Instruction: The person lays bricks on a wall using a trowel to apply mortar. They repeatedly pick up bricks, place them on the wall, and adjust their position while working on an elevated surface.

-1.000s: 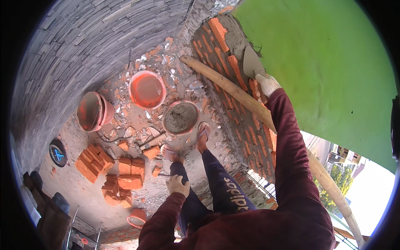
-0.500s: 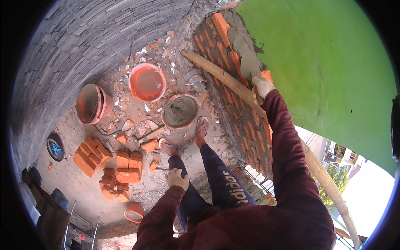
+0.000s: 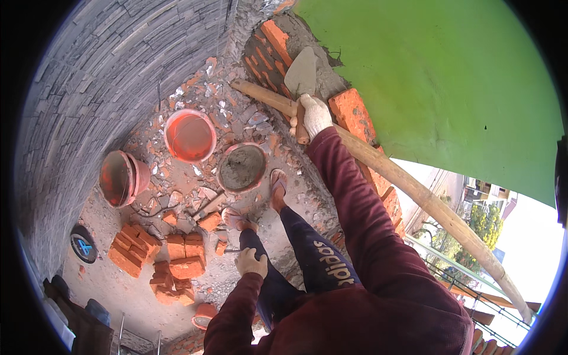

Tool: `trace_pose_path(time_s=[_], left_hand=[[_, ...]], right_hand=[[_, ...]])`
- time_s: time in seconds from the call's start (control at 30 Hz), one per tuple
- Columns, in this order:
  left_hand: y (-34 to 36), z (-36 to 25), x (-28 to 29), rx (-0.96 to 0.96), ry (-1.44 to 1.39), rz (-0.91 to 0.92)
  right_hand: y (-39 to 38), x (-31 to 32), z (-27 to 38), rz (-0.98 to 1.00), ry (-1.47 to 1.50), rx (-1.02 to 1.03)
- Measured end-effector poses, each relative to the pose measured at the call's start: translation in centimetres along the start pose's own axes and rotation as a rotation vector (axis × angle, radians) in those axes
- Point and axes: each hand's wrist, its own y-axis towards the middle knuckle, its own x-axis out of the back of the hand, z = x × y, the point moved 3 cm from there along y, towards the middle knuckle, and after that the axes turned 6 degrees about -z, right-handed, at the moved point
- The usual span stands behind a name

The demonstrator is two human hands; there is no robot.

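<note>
My right hand [image 3: 316,116], in a pale glove, grips the wooden handle of a pointed trowel [image 3: 302,72]. The flat grey blade lies over wet mortar [image 3: 325,77] on top of the brick wall. Just right of that hand sits an orange brick [image 3: 353,115] on the wall top. A bamboo pole [image 3: 408,174] slants past the wall, beneath my right forearm. My left hand [image 3: 251,262], also gloved, rests by my knee with its fingers loosely apart and nothing visible in it.
A mortar tub [image 3: 242,168] stands near my feet, beside an orange bucket [image 3: 190,135] and stacked buckets [image 3: 123,178]. Brick piles [image 3: 135,249] and a hammer-like tool [image 3: 208,207] lie on the rubble-strewn floor. A green sheet [image 3: 438,83] rises behind the wall.
My view has shifted to the right. My right hand has turned the trowel, whose blade now shows its broad face over the mortar. My left hand stays by my knee.
</note>
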Motion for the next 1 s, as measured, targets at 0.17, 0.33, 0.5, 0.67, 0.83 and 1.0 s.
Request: trace_pose_path(time_s=[0.17, 0.33, 0.5, 0.67, 0.83, 1.0], left_hand=[[0.3, -0.1, 0.3, -0.005, 0.027, 0.019], [0.4, -0.6, 0.6, -0.026, 0.016, 0.02], [0.4, -0.8, 0.4, -0.009, 0.026, 0.036], [-0.1, -0.2, 0.4, 0.018, 0.031, 0.027], [0.7, -1.7, -0.2, -0.033, 0.036, 0.039], [0.1, -1.3, -0.5, 0.002, -0.014, -0.02]], right_hand=[[1.4, 0.8, -0.5, 0.057, 0.239, -0.212], [2.6, 2.9, 1.4, 0.068, 0.551, -0.413], [-2.3, 1.7, 0.3, 0.061, 0.426, -0.323], [-4.6, -1.9, -0.5, 0.019, 0.433, -0.24], [3.5, -5.6, -0.6, 0.031, 0.485, -0.159], [-3.5, -3.3, 4.4, 0.06, -0.415, 0.14]])
